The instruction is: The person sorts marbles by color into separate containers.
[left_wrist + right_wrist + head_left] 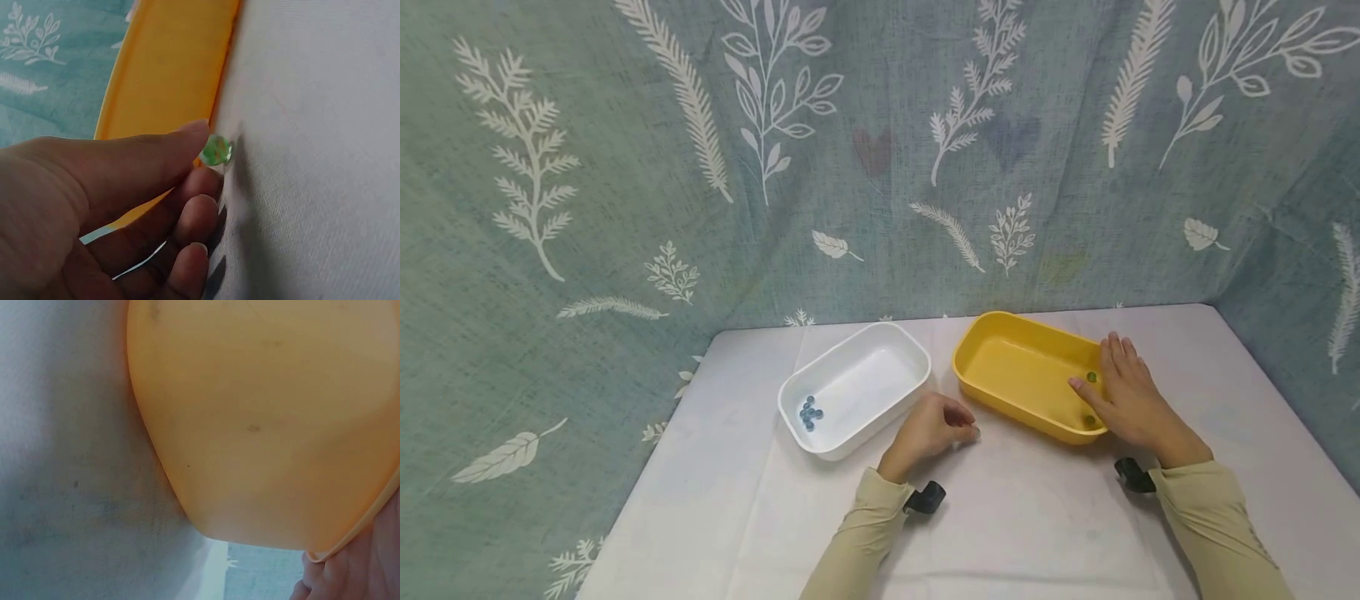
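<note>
My left hand (pixel 929 433) is over the table between two trays. In the left wrist view its thumb and fingertip pinch a clear green glass marble (pixel 217 150), close to the cloth and beside the yellow tray's wall. My right hand (pixel 1133 404) rests on the right end of the yellow tray (pixel 1000 358), its fingers straight along the rim and its thumb reaching over the inside. Two green marbles (pixel 1092 377) lie in that tray near the hand. The right wrist view is filled mostly by the tray's outer wall (pixel 262 437), with part of the hand at its rim.
A white tray (pixel 872 379) stands to the left, with several blue glass marbles (pixel 809 413) at its near-left end. White cloth covers the table (pixel 1022 533). A green leaf-patterned curtain (pixel 880 167) hangs behind and along the sides.
</note>
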{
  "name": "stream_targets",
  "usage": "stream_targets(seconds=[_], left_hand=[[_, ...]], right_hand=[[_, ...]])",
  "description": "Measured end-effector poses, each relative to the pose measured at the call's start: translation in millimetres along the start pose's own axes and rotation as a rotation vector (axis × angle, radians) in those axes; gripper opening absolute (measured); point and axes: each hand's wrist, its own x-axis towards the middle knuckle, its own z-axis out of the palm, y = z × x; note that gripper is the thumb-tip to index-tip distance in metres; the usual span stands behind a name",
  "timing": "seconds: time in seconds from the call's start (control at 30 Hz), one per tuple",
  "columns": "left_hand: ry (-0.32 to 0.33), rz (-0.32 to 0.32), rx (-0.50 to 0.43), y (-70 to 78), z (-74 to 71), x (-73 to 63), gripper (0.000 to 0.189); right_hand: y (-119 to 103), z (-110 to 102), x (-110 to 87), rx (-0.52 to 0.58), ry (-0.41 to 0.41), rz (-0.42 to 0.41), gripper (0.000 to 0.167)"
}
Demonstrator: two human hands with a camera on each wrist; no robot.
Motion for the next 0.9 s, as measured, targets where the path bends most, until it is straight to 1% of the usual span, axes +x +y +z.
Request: stream_targets(seconds=[0.17, 0.23, 0.33, 0.53, 0.73, 0.9], left_hand=[[-0.008, 0.005, 0.033, -0.2, 4.1, 1.6, 0.011], [-0.007, 0.009, 0.062, -0.2, 5.8, 2.7, 0.01], [-0.011, 0.015, 0.097, 1.5, 7.7, 3.6, 0.009], [-0.019, 0.007, 0.136, 5.9, 8.7, 3.8, 0.007], [-0.021, 0.033, 0.167, 9.9, 8.1, 3.1, 0.005], [-0.022, 0.045, 0.196, 10.0, 9.3, 2.8, 0.005]], right_hand=[[-2, 0, -0.3, 0.005, -0.004, -0.001, 0.102], [-3, 0, -0.4, 0.001, -0.007, -0.002, 0.102], [-2, 0, -0.4, -0.006, -0.009, 0.001, 0.102], [-1, -1, -0.4, -0.013, -0.003, -0.001, 0.101], [-1, -1, 0.1, -0.014, 0.001, -0.005, 0.101], [0, 1, -0.5, -0.009, 0.01, -0.007, 0.1]])
